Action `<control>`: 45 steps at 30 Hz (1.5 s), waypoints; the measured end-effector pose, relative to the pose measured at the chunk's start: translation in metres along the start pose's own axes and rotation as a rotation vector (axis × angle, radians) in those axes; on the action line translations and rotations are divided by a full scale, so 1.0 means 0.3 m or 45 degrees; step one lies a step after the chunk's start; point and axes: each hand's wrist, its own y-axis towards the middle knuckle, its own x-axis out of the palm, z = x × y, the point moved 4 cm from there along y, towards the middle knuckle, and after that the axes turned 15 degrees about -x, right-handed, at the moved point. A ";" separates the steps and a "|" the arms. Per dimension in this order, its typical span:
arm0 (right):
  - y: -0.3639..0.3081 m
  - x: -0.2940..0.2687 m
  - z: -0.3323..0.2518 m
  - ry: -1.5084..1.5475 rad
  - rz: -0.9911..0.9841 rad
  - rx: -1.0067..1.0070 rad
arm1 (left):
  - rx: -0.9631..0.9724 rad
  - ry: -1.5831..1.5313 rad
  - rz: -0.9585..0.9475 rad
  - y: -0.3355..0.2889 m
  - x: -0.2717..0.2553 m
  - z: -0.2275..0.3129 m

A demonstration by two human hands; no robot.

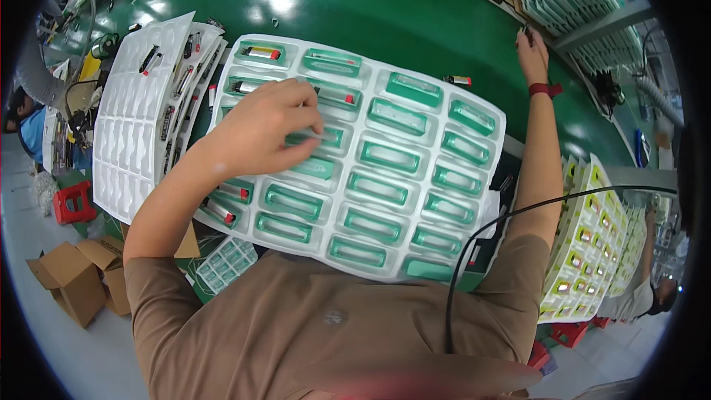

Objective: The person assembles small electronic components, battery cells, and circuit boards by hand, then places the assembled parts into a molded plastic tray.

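Observation:
A large white blister tray (337, 152) with rows of oblong pockets lies in front of me, and green shows through many pockets. Several pockets on its left side hold small slim parts with red ends, such as one part (263, 52) at the far left corner. My left hand (270, 126) is over the left half of the tray, thumb and fingers drawn together; a small, pale, see-through piece seems to be between them. Stretched far out to the right, my right hand (533, 59) closes its fingertips on a small black thing (527, 32) too small to name.
Stacked white trays (133, 104) with more slim parts stand at left. Loose parts lie on the green table (355, 7), one red-ended part (458, 81) beyond the tray. Yellowish trays (585, 244) stand at right, a tray rack (578, 7) far right. A black cable (511, 215) crosses my right arm.

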 end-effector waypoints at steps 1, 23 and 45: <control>-0.005 0.003 -0.143 0.017 -0.003 0.008 | -0.012 0.069 -0.026 -0.019 0.004 0.004; -0.399 -0.016 -1.166 1.579 -0.509 0.287 | -0.638 -1.812 -0.506 -0.055 -0.062 0.051; -0.442 -0.065 -1.316 1.168 -0.446 -0.394 | -0.671 -1.908 -0.446 0.033 -0.006 0.042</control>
